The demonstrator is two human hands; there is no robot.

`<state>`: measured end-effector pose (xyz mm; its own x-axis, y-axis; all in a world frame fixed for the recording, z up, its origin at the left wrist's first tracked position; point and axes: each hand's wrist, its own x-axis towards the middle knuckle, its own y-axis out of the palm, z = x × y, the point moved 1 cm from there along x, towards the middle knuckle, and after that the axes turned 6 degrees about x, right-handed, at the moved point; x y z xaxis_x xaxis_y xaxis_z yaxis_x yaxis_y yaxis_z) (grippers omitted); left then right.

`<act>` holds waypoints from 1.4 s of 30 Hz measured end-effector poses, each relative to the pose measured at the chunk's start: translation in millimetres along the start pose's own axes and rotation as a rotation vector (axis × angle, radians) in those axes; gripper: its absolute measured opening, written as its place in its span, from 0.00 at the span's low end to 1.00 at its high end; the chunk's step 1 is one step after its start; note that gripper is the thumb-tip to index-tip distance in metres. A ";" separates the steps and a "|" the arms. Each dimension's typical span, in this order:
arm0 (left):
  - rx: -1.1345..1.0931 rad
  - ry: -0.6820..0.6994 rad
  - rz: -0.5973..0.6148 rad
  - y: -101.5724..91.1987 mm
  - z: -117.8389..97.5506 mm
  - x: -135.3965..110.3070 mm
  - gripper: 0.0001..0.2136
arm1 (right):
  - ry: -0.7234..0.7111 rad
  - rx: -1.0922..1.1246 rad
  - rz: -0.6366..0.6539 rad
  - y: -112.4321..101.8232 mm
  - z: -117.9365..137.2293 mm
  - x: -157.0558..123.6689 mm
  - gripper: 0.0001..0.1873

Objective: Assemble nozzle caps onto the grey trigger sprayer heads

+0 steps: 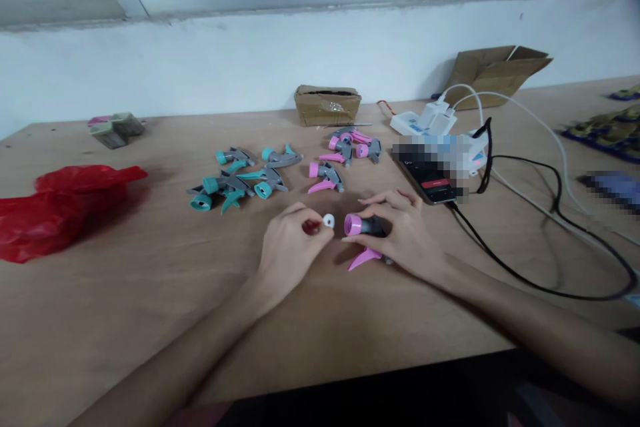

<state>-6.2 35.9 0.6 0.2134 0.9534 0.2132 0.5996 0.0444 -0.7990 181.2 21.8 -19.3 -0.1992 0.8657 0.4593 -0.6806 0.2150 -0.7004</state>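
Between the thumb and fingers of my left hand (293, 240) is a small white ring-shaped piece (329, 221) with a dark hole. My right hand (405, 230) grips a pink and grey trigger spray head (367, 225), its pink collar facing left and its pink trigger pointing down. A short gap separates the white piece from the collar. Just beyond my hands lie several pink and grey spray heads (327, 177). Farther left is a group of teal and grey spray heads (227, 185).
A red plastic bag (75, 207) lies at the left, with small grey blocks (115, 130) behind it. Along the wall stand a small carton (327, 107) and an open cardboard box (493, 73). A phone (430, 177), a power strip (407, 123) and a looping black cable (500, 273) occupy the right.
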 end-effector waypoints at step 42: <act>-0.155 0.279 0.021 -5.6 -12.1 -8.3 0.02 | -0.110 0.256 0.101 1.7 -5.2 -2.3 0.18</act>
<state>-2.0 24.2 10.1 0.4180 0.8338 0.3606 0.6985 -0.0412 -0.7144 184.1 22.5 -24.4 -0.3409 0.8195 0.4607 -0.8063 -0.0030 -0.5915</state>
